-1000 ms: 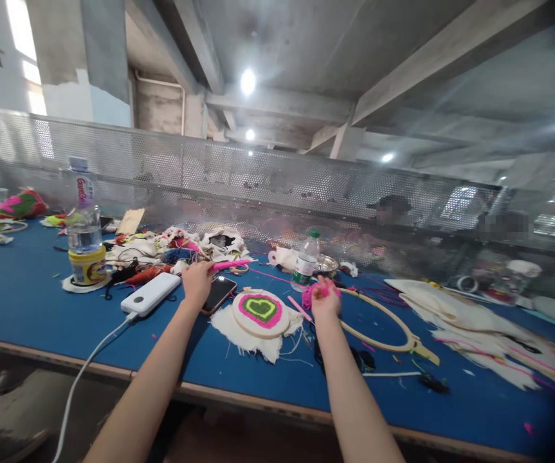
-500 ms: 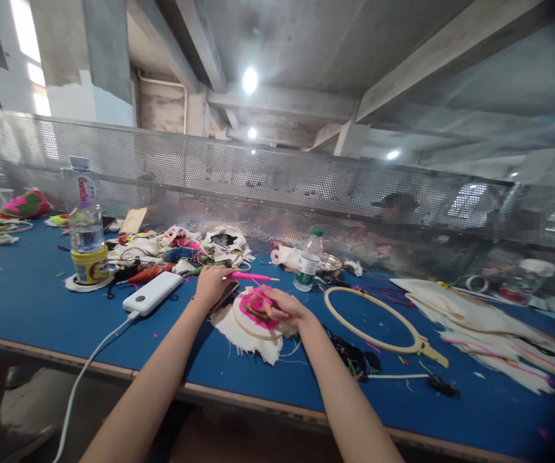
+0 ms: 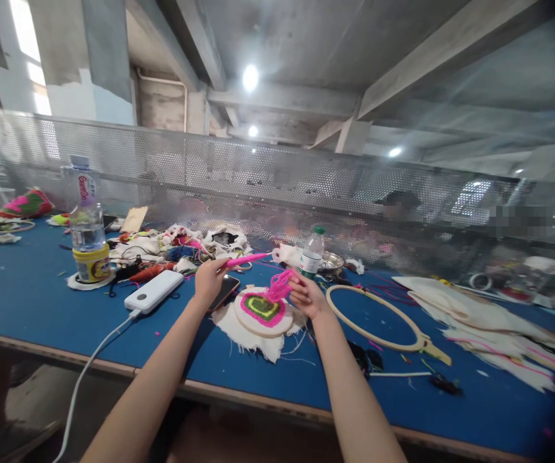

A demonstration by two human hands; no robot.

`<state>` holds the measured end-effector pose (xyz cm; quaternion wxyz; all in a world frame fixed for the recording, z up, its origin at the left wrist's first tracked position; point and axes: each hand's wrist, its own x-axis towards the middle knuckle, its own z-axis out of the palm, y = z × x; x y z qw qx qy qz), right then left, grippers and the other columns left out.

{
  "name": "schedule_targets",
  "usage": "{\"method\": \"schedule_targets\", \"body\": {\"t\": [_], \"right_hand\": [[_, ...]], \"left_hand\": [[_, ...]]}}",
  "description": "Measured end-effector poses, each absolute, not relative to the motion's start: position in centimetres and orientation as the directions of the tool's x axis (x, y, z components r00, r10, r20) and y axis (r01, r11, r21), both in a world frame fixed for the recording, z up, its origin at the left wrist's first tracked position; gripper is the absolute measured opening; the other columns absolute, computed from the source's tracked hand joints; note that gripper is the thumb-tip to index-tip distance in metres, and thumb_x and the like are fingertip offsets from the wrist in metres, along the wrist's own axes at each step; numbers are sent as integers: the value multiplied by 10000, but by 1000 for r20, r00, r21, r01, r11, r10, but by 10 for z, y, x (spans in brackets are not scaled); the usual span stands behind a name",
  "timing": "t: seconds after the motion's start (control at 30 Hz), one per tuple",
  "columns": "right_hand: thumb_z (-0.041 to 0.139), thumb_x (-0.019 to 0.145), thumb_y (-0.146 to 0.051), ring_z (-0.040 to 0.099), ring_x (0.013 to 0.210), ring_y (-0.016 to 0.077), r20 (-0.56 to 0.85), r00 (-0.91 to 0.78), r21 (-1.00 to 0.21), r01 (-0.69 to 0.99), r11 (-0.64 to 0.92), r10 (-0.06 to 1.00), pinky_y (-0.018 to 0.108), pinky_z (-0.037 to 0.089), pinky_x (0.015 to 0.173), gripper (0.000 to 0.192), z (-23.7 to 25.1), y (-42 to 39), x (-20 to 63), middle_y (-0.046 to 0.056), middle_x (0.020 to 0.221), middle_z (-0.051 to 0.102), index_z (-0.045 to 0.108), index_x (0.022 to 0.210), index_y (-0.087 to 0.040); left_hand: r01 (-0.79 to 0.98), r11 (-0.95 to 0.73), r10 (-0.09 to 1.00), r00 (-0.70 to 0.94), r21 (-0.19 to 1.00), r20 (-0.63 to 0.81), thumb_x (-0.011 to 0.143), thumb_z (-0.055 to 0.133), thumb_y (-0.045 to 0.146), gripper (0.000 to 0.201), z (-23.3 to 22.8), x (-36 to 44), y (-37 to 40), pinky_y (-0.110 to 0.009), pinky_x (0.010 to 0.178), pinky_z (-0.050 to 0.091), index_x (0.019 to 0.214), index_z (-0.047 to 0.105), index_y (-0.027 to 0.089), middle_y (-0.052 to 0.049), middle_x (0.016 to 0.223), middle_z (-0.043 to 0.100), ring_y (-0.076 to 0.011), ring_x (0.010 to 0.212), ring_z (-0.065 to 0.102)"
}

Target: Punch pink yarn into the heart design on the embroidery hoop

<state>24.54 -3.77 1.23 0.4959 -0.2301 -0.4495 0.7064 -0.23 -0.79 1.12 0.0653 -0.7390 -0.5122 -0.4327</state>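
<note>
My left hand (image 3: 208,280) grips a pink punch needle tool (image 3: 245,259) that points right, above a phone (image 3: 224,290). My right hand (image 3: 307,296) pinches a tuft of pink yarn (image 3: 281,285) just above the right edge of a small round embroidery hoop (image 3: 263,312). That hoop holds white cloth with a green heart ringed in pink. It lies on the blue table (image 3: 26,296) between my two hands.
An empty wooden hoop (image 3: 378,319) lies to the right, with white cloth pieces (image 3: 474,321) beyond it. A white power bank (image 3: 154,291) with a cable, a big water bottle (image 3: 85,225), a small bottle (image 3: 312,254) and a heap of fabric scraps (image 3: 181,247) sit left and behind. A perforated metal screen (image 3: 258,180) backs the table.
My right hand went from the far right to the embroidered hoop, pressed on it, then lifted with pink yarn pinched. My left hand kept hold of the pink tool.
</note>
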Motion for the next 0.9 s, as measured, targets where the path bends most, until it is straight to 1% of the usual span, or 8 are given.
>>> {"method": "schedule_targets", "body": {"t": [0.2,0.33,0.4,0.5,0.57,0.67,0.8,0.9], "right_hand": [[415,853,-319,92,236,18,216,-186,-777,-628,53,959,134,130,251,296,16,-37,258,-128,349,235,347,595,-190],[351,876,-241,155,242,16,229,223,-622,-715,319,948,123,181,251,250,10,-31,275,-112,414,332,382,633,-190],[289,893,-259,171,247,13,193,337,-594,-707,383,921,115,184,247,276,5,-26,283,-97,453,398,387,644,-192],[245,895,-354,193,263,8,179,388,-595,-689,413,904,106,187,252,323,-1,-19,291,-70,521,483,405,664,-194],[237,882,-426,236,285,6,183,391,-614,-672,415,902,108,217,271,359,-1,-18,291,-45,579,530,430,688,-193],[136,847,-543,354,351,24,172,280,-668,-671,321,944,133,295,324,488,4,-21,280,1,688,583,466,752,-196],[131,758,-683,454,428,68,95,-122,-818,-576,8,988,175,318,349,605,12,-32,243,30,774,605,481,865,-200],[280,747,-672,379,351,57,-11,-525,-932,-302,-198,851,162,249,319,539,10,-39,217,-8,583,555,487,783,-176]], "left_hand": [[816,-423,767,91,394,635,764,512,301,235,11,-4,-6,-253,673,386,934,653,223,-37,886,668,-194,813,576],[762,-330,823,-58,557,566,764,506,272,254,9,-9,-1,-256,655,408,961,645,191,-48,891,670,-192,790,588],[768,-374,792,-28,520,610,766,504,260,242,8,-9,0,-263,700,411,953,647,206,-40,917,666,-195,837,583],[801,-436,726,45,409,686,765,506,254,230,5,-9,0,-278,754,405,941,651,223,-37,941,661,-205,885,572],[802,-444,714,47,400,699,765,506,250,236,3,-9,1,-274,757,407,950,649,213,-44,947,659,-201,881,574],[769,-503,712,111,394,694,765,512,257,241,3,-7,1,-254,746,409,961,645,211,-40,945,660,-184,867,580],[773,-546,706,216,324,674,767,516,287,239,6,-2,-3,-253,739,390,955,646,219,-39,943,663,-184,862,580],[824,-454,748,147,338,647,770,508,275,226,8,-1,-6,-248,698,372,932,653,217,-46,908,670,-190,835,583]]}}
